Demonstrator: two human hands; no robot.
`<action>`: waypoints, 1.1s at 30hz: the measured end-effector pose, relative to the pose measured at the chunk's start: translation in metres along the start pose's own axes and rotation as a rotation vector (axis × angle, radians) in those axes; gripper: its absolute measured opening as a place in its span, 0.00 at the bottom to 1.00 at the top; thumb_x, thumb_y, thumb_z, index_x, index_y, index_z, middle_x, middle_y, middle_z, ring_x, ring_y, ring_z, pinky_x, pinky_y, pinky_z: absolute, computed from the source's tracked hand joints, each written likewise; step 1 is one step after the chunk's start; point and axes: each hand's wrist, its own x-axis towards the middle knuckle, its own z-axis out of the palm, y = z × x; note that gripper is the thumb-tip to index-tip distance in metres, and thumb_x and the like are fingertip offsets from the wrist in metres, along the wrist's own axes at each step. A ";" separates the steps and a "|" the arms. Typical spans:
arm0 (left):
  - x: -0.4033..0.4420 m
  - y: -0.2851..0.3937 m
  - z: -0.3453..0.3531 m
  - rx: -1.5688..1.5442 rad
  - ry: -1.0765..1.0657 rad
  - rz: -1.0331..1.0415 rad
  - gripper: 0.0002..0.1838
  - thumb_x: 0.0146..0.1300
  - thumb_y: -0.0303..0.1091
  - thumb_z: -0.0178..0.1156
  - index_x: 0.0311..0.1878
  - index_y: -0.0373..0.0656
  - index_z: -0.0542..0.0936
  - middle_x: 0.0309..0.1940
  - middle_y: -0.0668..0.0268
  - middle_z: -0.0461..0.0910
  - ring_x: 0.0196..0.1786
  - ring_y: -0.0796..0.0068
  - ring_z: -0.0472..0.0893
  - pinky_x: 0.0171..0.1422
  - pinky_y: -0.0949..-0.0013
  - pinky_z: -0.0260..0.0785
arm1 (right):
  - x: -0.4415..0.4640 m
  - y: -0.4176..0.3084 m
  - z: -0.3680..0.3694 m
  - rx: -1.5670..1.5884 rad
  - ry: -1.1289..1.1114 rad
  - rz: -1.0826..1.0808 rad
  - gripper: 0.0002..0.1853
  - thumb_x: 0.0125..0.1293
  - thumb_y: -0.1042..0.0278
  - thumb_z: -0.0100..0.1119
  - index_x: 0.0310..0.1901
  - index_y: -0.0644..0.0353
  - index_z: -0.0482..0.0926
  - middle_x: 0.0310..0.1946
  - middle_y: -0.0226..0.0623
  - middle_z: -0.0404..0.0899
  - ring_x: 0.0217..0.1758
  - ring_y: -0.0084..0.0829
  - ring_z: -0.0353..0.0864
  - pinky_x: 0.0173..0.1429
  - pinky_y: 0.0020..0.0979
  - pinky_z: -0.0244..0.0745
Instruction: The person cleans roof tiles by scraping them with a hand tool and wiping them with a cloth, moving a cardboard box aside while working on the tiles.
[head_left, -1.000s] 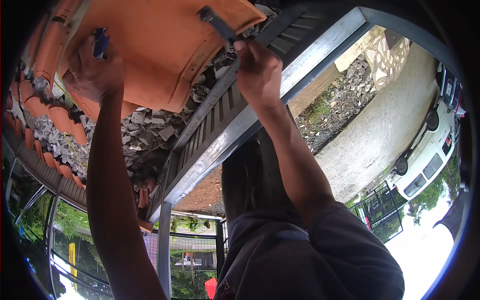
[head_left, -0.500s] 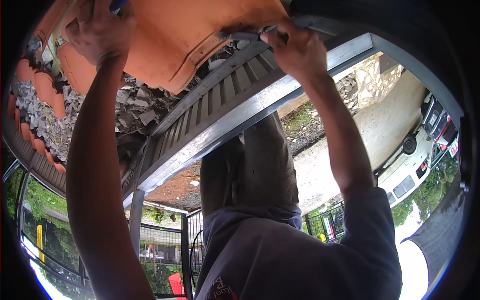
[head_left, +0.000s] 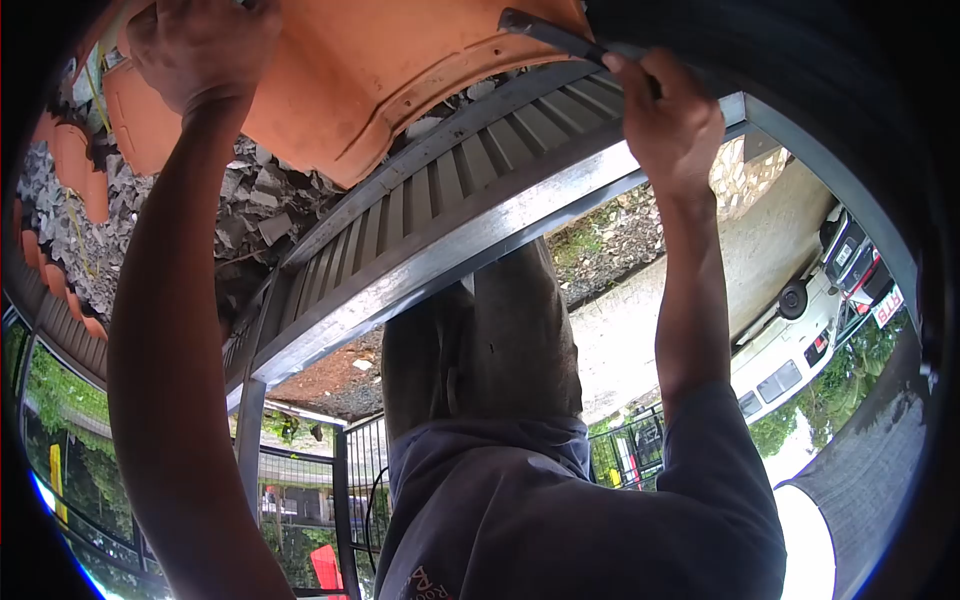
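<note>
An orange clay roof tile [head_left: 345,85] lies at the top of the view. My left hand [head_left: 205,45] is over its left part, the fingers curled and partly cut off by the top edge; what they hold is hidden. My right hand [head_left: 675,125] is closed round a dark hammer-like tool [head_left: 555,37], right of the tile. The tool's head points left, over or close to the tile's right edge; I cannot tell whether they touch.
A bright metal beam [head_left: 455,235] and ribbed metal sheet [head_left: 430,195] run diagonally below the tile. Broken rubble [head_left: 255,205] and more orange tiles [head_left: 75,160] are at the left. Below the roof are a paved path [head_left: 635,315] and a white van [head_left: 785,365].
My right hand and the tool have moved right. The tile sits higher in view. The blue object seen earlier in my left hand is out of sight now.
</note>
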 end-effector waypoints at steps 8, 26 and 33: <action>0.002 -0.013 0.004 -0.066 -0.003 0.097 0.22 0.49 0.28 0.71 0.50 0.46 0.82 0.48 0.59 0.79 0.52 0.49 0.76 0.58 0.48 0.70 | -0.015 -0.014 0.013 0.095 -0.068 0.250 0.13 0.68 0.64 0.73 0.28 0.56 0.80 0.23 0.43 0.85 0.24 0.46 0.87 0.27 0.43 0.78; -0.001 -0.023 0.028 0.041 -0.056 0.039 0.14 0.54 0.48 0.70 0.45 0.66 0.91 0.43 0.73 0.91 0.39 0.67 0.87 0.50 0.59 0.73 | -0.048 -0.060 0.077 0.321 -0.162 0.251 0.05 0.65 0.78 0.63 0.32 0.58 0.80 0.24 0.48 0.84 0.29 0.55 0.86 0.37 0.51 0.81; -0.004 -0.025 0.027 0.032 -0.056 0.080 0.13 0.55 0.47 0.71 0.45 0.65 0.90 0.41 0.73 0.90 0.39 0.66 0.86 0.51 0.59 0.73 | -0.055 -0.051 0.066 0.453 -0.122 0.363 0.05 0.71 0.77 0.58 0.35 0.59 0.80 0.27 0.52 0.84 0.33 0.58 0.86 0.35 0.50 0.78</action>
